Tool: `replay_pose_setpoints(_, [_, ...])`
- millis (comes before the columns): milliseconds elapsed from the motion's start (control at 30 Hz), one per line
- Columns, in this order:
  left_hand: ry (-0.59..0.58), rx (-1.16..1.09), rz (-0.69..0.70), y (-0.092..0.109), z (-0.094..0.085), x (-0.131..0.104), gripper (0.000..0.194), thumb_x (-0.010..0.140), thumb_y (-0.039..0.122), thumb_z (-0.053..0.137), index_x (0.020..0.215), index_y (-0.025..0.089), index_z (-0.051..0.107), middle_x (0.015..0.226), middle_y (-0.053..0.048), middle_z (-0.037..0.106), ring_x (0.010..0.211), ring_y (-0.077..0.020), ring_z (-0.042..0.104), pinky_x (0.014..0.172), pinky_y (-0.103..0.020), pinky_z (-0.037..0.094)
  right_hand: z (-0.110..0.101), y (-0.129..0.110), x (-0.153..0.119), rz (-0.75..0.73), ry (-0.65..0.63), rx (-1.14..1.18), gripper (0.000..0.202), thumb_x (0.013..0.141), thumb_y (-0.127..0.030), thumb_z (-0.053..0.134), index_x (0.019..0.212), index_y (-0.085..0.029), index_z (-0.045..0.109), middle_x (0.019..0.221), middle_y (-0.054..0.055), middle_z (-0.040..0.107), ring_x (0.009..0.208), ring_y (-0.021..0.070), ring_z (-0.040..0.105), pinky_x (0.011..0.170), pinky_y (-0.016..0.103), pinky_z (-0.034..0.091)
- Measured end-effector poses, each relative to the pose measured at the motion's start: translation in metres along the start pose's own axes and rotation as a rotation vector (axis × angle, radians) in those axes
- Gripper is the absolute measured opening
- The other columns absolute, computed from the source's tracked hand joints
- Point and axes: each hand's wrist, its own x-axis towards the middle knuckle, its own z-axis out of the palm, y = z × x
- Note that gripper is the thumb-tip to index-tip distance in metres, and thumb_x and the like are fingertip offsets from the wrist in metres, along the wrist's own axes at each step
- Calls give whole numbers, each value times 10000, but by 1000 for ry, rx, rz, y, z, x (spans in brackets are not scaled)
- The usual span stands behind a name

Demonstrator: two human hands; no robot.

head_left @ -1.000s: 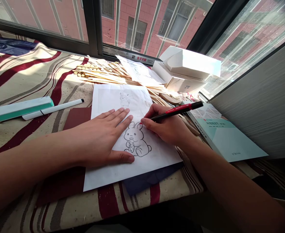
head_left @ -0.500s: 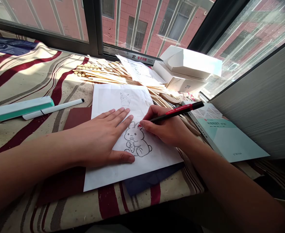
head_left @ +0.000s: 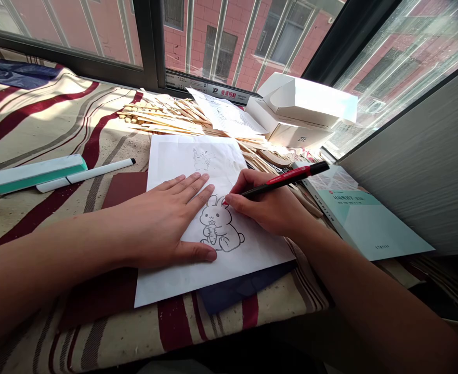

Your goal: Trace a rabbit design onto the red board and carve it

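My left hand [head_left: 174, 218] lies flat on a white sheet of paper [head_left: 166, 283], fingers stretched out and apart. Between my hands, the sheet bears a line drawing of a rabbit holding a carrot [head_left: 221, 228]. Above it is a fainter, smaller cartoon figure [head_left: 201, 158], partly beside my left fingertips. My right hand [head_left: 263, 202] grips a black and red pen [head_left: 291, 178], slanted with its back end up to the right. The pen's tip is at the rabbit's right ear, partly hidden by my fingers.
Under the paper lie a dark red folder [head_left: 107, 291] and a dark blue sheet [head_left: 244, 285]. A white marker [head_left: 92, 174] and a white-and-green box [head_left: 37, 171] sit left. Wooden sticks [head_left: 166, 117], a white carton [head_left: 302, 132] and a book [head_left: 369, 218] lie behind and right.
The back end of the pen has shifted very slightly to the right and up. My left hand and the paper stay where they were.
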Motion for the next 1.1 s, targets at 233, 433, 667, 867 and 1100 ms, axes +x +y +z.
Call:
replay_pose_setpoints(233, [20,-12,0,0,0,1,1216,916,952,390,1765,97,221,1839,-166,14,1726,-376,94,1395,-478,112,0,-2,-1,-3,-8,9,186,843,-297,776,760,-211,633,673,-22,645,646,147,539,622,311,420])
replay_pose_setpoints(433, [12,0,5,0,-1,0,1217,916,962,362,1769,107,207,1839,-160,3,1729,-359,82,1395,-471,102,1,-3,-1,-35,-21,24,181,846,-286,774,763,-209,633,689,-25,650,654,142,535,621,305,423])
replay_pose_setpoints(667, [9,-23,11,0,-3,0,1200,918,943,417,1765,115,230,1836,-165,25,1726,-368,92,1393,-480,122,-1,-4,-2,1,-21,13,187,842,-308,779,767,-214,636,676,-22,648,644,150,544,621,313,427])
replay_pose_setpoints(867, [-35,-9,-11,2,-6,1,1206,918,942,394,1772,115,195,1836,-152,-35,1731,-355,39,1397,-481,98,0,-2,-1,10,-10,9,193,860,-323,767,774,-215,633,659,-27,642,620,143,533,623,318,427])
replay_pose_setpoints(1100, [-46,-5,-28,4,-7,0,1219,913,939,410,1771,102,187,1834,-142,-67,1729,-374,28,1398,-507,103,0,-1,-1,7,-10,4,209,875,-342,766,781,-216,628,655,-32,629,618,143,529,630,323,428])
